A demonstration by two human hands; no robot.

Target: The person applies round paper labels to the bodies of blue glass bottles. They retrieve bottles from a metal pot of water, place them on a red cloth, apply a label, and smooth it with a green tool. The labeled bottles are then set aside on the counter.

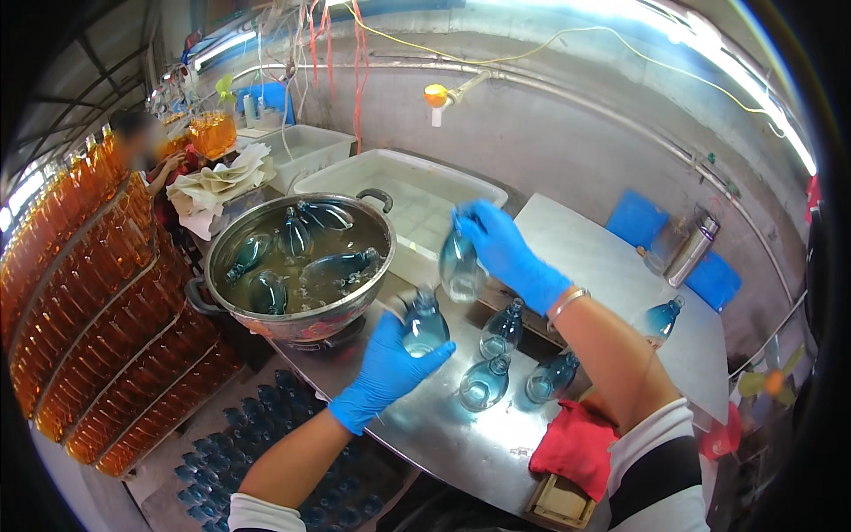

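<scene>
- Right hand (514, 248): fingers pinching a pale blue bottle (461, 269) near its neck, base down, clear of the bench (425, 434). Some motion blur there.
- Left hand (390, 359): wrapped around the lower body of a second blue bottle (425, 328), neck up. Far-side fingers hidden. Both hands in blue gloves.
- Pot (332, 324) with two handles, left of the hands: murky liquid, five blue bottles (295, 235) lying in it.
- Bench, right of the left hand: three blue bottles (485, 383) grouped close together. One more (662, 321) farther right on the pale board (567, 232).
- Progress, my read: mid-batch. Two in hand, five in the pot not yet taken out, a few set on the bench. Can't tell which of those are finished.
- Dark blue bottles (266, 417) crowd the space below the bench's left edge; can't tell if done or waiting.
- Labels: none I can make out on the held bottles. Pot has a coloured pattern on its side, too small to make out. No readable writing on the bench bottles either.
</scene>
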